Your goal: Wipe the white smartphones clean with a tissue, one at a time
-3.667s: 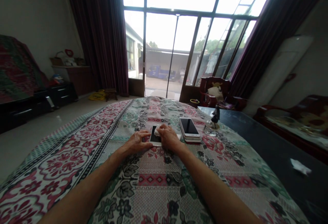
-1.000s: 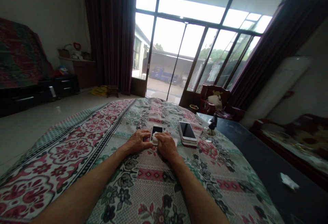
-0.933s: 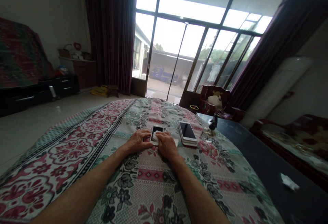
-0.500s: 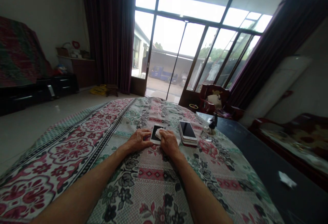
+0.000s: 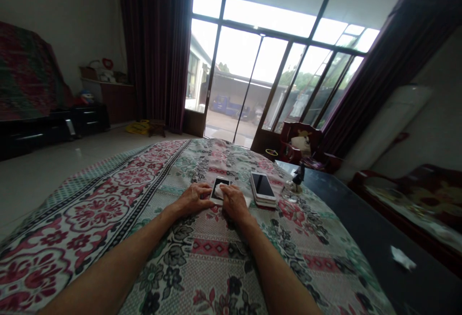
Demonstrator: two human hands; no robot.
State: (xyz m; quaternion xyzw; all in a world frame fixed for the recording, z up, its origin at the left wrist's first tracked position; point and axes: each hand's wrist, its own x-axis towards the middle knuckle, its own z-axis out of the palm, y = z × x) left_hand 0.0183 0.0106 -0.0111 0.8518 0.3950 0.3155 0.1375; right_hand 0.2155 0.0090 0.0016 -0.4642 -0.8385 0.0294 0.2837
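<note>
A white phone (image 5: 220, 184) with a dark screen lies flat on the flowered cloth (image 5: 144, 195) in front of me. My left hand (image 5: 191, 201) rests against its left edge, fingers curled on the rim and pinning it down. My right hand (image 5: 234, 201) is closed on a small white wipe (image 5: 217, 192) pressed onto the lower part of the screen. Just right of my right hand lies a stack of phones (image 5: 263, 188), the top one white with a dark screen facing up.
A dark glossy table (image 5: 378, 238) borders the cloth on the right, with a small dark figurine (image 5: 296, 178) near its corner and a crumpled white scrap (image 5: 400, 258). Red wooden chairs (image 5: 301, 142) and glass doors stand beyond. Bare floor lies to the left.
My right hand has been sliding the wipe back and forth over the phone's screen; it now sits a little lower on it. My left hand has stayed on the phone's edge.
</note>
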